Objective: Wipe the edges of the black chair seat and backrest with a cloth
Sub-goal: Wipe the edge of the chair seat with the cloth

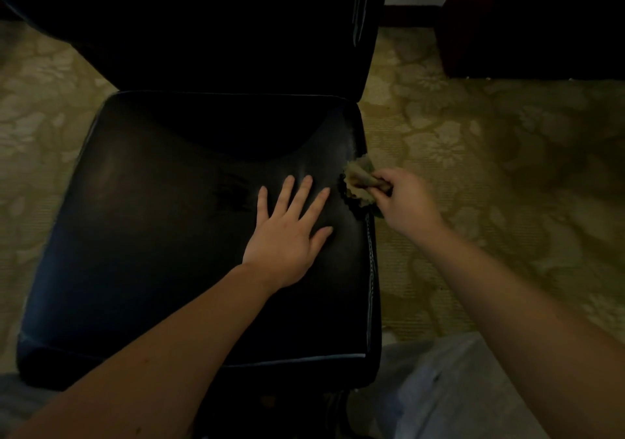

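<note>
**Seat edge, right side: wiping in hand**

Right hand (404,202): fingers pinched on bunched yellow-green cloth (358,183), pressed to black chair seat (162,235) right edge. Left hand (291,232): fingers spread flat, bracing seat. Advice: follow the stitched seam evenly. Backrest (236,26) behind; patterned carpet (473,154) alongside. No obstruction visible.

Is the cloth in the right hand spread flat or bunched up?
Bunched up. The cloth is gathered in the right hand, its frilly edges crumpling out against the seat edge rather than lying flat.
</note>
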Tool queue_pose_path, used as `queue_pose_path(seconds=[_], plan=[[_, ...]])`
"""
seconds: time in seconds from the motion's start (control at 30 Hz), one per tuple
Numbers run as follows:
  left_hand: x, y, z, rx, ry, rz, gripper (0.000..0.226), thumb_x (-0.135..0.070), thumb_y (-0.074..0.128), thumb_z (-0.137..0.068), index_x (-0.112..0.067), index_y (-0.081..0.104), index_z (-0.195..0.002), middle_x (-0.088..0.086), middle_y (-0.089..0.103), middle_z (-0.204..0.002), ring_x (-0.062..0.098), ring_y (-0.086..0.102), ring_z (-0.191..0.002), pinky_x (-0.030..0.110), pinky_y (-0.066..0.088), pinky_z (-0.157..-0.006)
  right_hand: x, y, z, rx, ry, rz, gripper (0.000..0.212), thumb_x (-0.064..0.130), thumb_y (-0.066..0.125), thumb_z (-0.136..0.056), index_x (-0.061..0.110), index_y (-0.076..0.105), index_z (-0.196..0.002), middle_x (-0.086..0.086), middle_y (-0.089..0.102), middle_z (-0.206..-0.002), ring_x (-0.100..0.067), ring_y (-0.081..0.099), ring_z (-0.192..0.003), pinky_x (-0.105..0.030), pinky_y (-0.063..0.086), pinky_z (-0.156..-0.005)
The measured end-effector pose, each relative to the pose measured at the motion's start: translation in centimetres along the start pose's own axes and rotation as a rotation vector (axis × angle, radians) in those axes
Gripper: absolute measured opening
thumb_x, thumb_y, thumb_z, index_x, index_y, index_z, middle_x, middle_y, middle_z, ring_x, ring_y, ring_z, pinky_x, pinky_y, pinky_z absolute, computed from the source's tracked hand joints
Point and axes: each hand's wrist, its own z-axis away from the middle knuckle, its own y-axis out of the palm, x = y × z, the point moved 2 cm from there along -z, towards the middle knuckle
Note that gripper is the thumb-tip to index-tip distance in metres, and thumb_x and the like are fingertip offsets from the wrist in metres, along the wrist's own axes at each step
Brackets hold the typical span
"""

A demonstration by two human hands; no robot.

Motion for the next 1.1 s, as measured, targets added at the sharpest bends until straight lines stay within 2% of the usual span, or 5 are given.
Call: queue_pose_path(seconds=[0.2,0.4,0.63,0.87,1.1], plan=[[0.1,0.2,0.0,-0.012,0.008,-0.008,0.068,-0.062,-0.002,-0.095,-0.036,-0.008,-0.157,-0.001,-0.014,-0.166,0.024,-0.018,-0.152,0.059,-0.006,-0.121,-0.3,-0.5,-0.3,0.084,-0.027,0.071,0.019,0.024,0.064,-0.093,0.021,0.068,-0.111,0.006,0.063,-0.099,-0.013,0.058,-0.091,-0.032,0.049,-0.078],[-0.1,-0.1,-0.1,-0.002,-0.004,0.012,0.065,-0.06,0.007,-0.099,-0.036,-0.008,-0.157,-0.002,-0.015,-0.166,0.023,-0.02,-0.151,0.058,-0.008,-0.121,0.4,0.0,-0.6,-0.023,-0.011,0.046,0.02,0.021,0.062,-0.093,0.019,0.068,-0.112,0.0,0.063,-0.103,-0.015,0.057,-0.095,-0.033,0.048,-0.082],[-0.1,0.3,-0.1,-0.034,-0.002,0.014,0.064,-0.06,0.01,-0.1,-0.036,-0.006,-0.157,-0.002,-0.014,-0.166,0.023,-0.02,-0.152,0.057,-0.01,-0.12,-0.3,-1.4,-0.4,0.224,-0.032,0.024,0.017,0.023,0.065,-0.093,0.023,0.068,-0.11,0.007,0.063,-0.093,-0.009,0.058,-0.086,-0.026,0.047,-0.073],[-0.2,0.4,-0.6,-0.06,-0.027,0.02,0.064,-0.06,0.01,-0.1,-0.036,-0.003,-0.158,-0.001,-0.01,-0.167,0.024,-0.017,-0.152,0.059,-0.006,-0.121,0.1,0.1,-0.8,0.019,0.018,0.008,0.023,0.022,0.064,-0.093,0.021,0.066,-0.116,0.003,0.062,-0.106,-0.013,0.059,-0.097,-0.029,0.049,-0.083],[-0.3,0.5,-0.7,-0.075,-0.031,0.023,0.062,-0.059,0.01,-0.101,-0.036,-0.001,-0.158,-0.001,-0.009,-0.167,0.024,-0.016,-0.153,0.059,-0.007,-0.121,-0.7,-0.5,-0.2,0.137,0.003,0.003,0.023,0.021,0.065,-0.092,0.021,0.067,-0.115,0.005,0.064,-0.101,-0.013,0.06,-0.094,-0.031,0.05,-0.081]])
